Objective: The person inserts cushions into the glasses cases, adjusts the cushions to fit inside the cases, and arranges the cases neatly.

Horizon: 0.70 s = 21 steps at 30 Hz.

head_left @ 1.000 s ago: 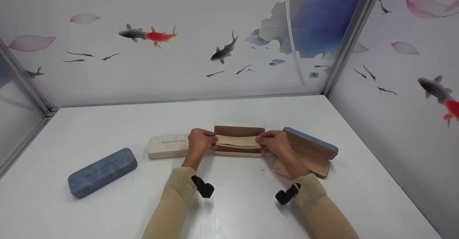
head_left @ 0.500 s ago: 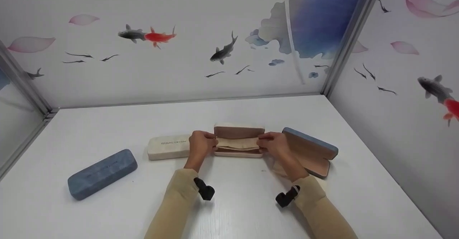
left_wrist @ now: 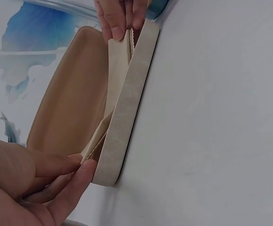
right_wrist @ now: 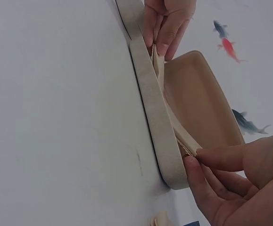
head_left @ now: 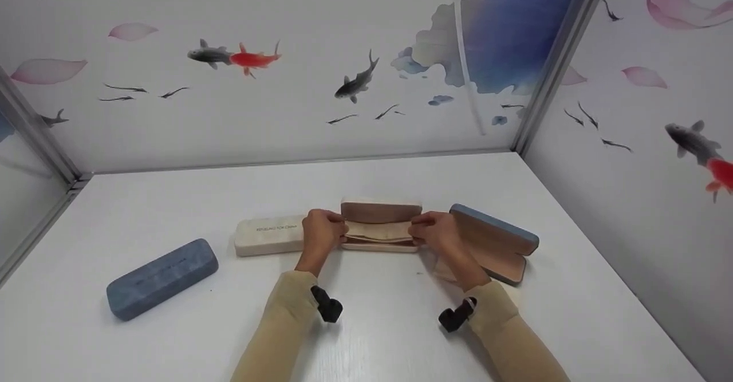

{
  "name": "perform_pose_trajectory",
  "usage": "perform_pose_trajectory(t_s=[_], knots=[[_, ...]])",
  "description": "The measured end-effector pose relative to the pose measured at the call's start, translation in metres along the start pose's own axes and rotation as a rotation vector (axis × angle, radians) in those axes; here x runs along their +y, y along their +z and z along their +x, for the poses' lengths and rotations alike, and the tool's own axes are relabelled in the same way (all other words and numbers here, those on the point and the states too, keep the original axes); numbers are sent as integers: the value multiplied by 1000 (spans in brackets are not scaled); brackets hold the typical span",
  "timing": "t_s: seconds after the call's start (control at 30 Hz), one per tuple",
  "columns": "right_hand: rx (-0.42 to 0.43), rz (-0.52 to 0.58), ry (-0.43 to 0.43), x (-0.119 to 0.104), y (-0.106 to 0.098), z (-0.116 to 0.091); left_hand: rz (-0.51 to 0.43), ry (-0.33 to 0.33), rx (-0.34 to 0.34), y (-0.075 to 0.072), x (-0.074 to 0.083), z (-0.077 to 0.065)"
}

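A cream glasses case [head_left: 381, 211] lies open at the middle of the table, its brown-lined lid raised at the back. Across it stretches a folded beige cleaning cloth [head_left: 378, 231] with a zigzag-cut edge. My left hand [head_left: 323, 234] pinches the cloth's left end between thumb and fingers, and my right hand [head_left: 440, 234] pinches the right end. In the left wrist view, the cloth [left_wrist: 119, 70] sags along the inside of the case's front wall [left_wrist: 127, 113]. The right wrist view has my right hand [right_wrist: 244, 179] with fingertips right at the rim.
A shut cream case [head_left: 269, 236] lies just left of my left hand, and a shut blue case [head_left: 163, 279] farther left. An open blue case [head_left: 501, 227] stands right, partly behind my right hand. Another pale cloth [head_left: 445, 268] lies under my right wrist. Printed panels [head_left: 286, 130] border the table.
Both hands have come down slightly with the cloth, which sits a little lower in the open cream case. The other cases have stayed in place.
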State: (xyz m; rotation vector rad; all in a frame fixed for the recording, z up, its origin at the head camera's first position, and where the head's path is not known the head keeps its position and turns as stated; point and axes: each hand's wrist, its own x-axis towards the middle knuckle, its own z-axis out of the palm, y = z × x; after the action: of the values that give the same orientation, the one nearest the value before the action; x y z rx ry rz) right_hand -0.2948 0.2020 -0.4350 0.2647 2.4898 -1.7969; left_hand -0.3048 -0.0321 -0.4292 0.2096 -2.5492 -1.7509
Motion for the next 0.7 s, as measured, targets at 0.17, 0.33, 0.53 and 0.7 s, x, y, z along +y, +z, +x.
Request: perform_pose_trajectory(t_s=[0.17,0.33,0.53,0.7], knots=[[9,-15,-28,1,-1,-1,87,49,20,1,1,-1],[28,-15,-39,-3,-5,-4,214,106,81,-1,4,-2],[42,-76,-1,-21,-17,-11,218,96,95,-6,16,-3],[47,-128,-18,-29,-22,-15,231,90,79,-8,23,-2]])
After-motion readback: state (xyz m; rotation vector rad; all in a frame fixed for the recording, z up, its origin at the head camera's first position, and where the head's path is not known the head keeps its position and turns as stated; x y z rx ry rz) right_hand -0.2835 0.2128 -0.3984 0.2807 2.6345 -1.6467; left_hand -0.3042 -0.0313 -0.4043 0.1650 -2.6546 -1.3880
